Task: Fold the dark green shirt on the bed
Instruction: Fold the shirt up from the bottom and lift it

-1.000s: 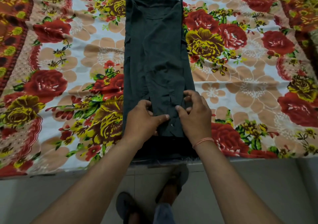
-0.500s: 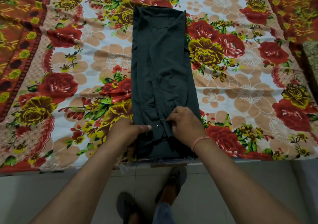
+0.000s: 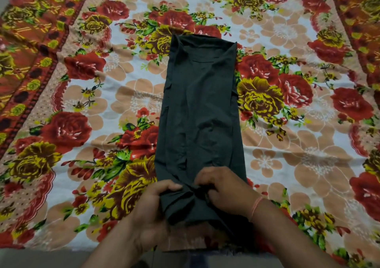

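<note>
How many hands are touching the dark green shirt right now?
2. The left hand grips the dark green shirt at its near-left edge; the right hand pinches the bunched cloth at the near end, just right of centre.

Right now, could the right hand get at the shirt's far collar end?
Probably yes: the dark green shirt lies open, nothing covers its far end, but the right hand is gripping the near hem.

We note a dark green matt cloth shirt (image 3: 200, 111), finely creased and bunched between both hands. Under the hands, a smooth floral printed cotton-like bedsheet (image 3: 298, 165). At the right wrist, a thin pinkish thread band (image 3: 256, 206).
</note>
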